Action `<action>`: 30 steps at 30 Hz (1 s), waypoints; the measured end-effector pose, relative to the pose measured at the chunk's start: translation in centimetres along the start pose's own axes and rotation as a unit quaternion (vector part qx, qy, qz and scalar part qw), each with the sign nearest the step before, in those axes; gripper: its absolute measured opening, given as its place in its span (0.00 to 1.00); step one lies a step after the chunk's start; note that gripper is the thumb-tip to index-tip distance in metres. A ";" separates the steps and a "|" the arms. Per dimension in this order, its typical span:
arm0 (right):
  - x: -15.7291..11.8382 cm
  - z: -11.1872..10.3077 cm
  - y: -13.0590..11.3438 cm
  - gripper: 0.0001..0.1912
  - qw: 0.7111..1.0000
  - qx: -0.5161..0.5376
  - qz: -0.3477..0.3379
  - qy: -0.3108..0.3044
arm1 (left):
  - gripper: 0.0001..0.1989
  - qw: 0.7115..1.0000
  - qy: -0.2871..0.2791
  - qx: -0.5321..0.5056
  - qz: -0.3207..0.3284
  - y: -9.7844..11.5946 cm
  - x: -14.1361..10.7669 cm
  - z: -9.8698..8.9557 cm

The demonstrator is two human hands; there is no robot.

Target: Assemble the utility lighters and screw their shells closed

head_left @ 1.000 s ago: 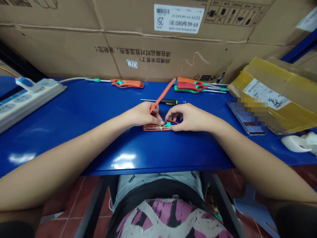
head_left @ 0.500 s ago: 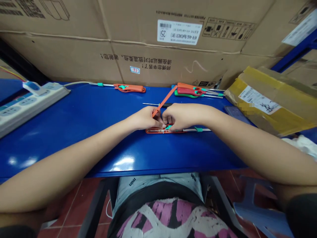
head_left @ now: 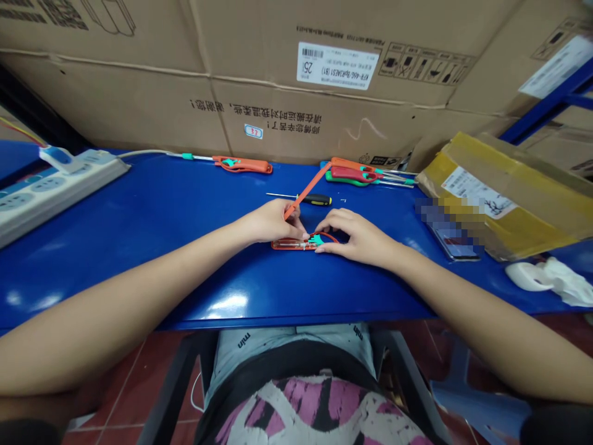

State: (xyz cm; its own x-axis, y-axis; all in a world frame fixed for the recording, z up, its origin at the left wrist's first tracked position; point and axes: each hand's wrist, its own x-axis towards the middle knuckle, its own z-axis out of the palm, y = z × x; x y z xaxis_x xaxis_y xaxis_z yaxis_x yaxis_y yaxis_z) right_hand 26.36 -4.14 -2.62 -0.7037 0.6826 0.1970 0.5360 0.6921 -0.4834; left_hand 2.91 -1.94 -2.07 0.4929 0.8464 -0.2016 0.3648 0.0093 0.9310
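Observation:
An opened orange lighter shell point(head_left: 287, 245) lies on the blue table, its inner parts showing and a green trigger point(head_left: 317, 239) near its middle. My left hand point(head_left: 278, 221) is closed round a long orange strip-like piece point(head_left: 311, 187) that slants up to the right, and its fingertips rest by the shell's parts. On the shell's right side my right hand point(head_left: 351, 237) has thumb and fingers apart around the trigger end, the fingertips at the shell's edge. The metal tube at that end is hidden by the right hand.
Behind the hands lies a screwdriver point(head_left: 317, 199). Whole lighters lie at the back left point(head_left: 245, 165) and back right point(head_left: 354, 174). A power strip point(head_left: 55, 194) is at the left; a phone point(head_left: 451, 233), a taped box point(head_left: 504, 191) and white tissue point(head_left: 572, 281) are at the right.
My right hand has moved right and turned, its fingers spreading, and uncovers the screwdriver handle and the trigger area. My left hand stays in place with the orange piece. The view has shifted slightly.

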 end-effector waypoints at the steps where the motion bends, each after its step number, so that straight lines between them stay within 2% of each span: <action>1: -0.1 -0.2 -0.1 0.19 1.000 0.008 0.003 0.005 | 0.19 1.000 -0.002 -0.003 -0.001 0.0 0.0 0.0; 4: -0.6 -1.1 -0.2 0.15 0.999 0.038 0.017 0.017 | 0.20 1.000 -0.006 -0.004 0.002 -0.1 0.0 0.0; 7: -1.1 -1.6 0.1 0.16 0.998 0.049 0.024 -0.011 | 0.18 1.000 -0.001 0.006 0.008 0.0 -0.1 0.0; 9: -1.3 -1.6 0.4 0.16 0.998 0.054 0.033 -0.021 | 0.15 1.000 0.005 0.019 0.005 0.0 -0.1 0.0; 12: -1.5 -1.2 0.6 0.15 0.999 0.043 0.032 -0.002 | 0.09 0.998 0.004 0.052 0.016 -0.1 -0.3 0.0; 16: -1.7 -0.9 0.4 0.16 1.000 0.002 -0.001 0.023 | 0.06 0.990 0.028 0.109 0.087 -0.4 -0.6 0.4; 20: -2.0 -0.3 0.5 0.11 0.998 -0.001 -0.018 0.060 | 0.17 0.973 0.061 0.166 0.150 -0.3 -1.2 1.4; 22: -2.2 0.2 0.7 0.09 0.995 -0.003 -0.032 0.090 | 0.18 0.963 0.069 0.188 0.180 -0.3 -1.5 1.9; 25: -2.3 0.7 1.1 0.08 0.990 -0.035 -0.067 0.123 | 0.15 0.956 0.068 0.210 0.195 -0.3 -1.7 2.3; 30: -2.5 0.9 1.2 0.09 0.981 -0.093 -0.113 0.129 | 0.11 0.947 0.062 0.236 0.207 -0.4 -1.8 2.3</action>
State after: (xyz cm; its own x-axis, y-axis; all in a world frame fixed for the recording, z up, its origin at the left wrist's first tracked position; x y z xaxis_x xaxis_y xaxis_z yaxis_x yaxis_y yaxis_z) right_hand 28.34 -5.21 -4.46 -0.6857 0.5274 0.5016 0.4726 0.8468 -0.2443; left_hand 3.71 -4.68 -2.82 0.5848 0.7818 0.2164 0.4876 -0.5520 0.6764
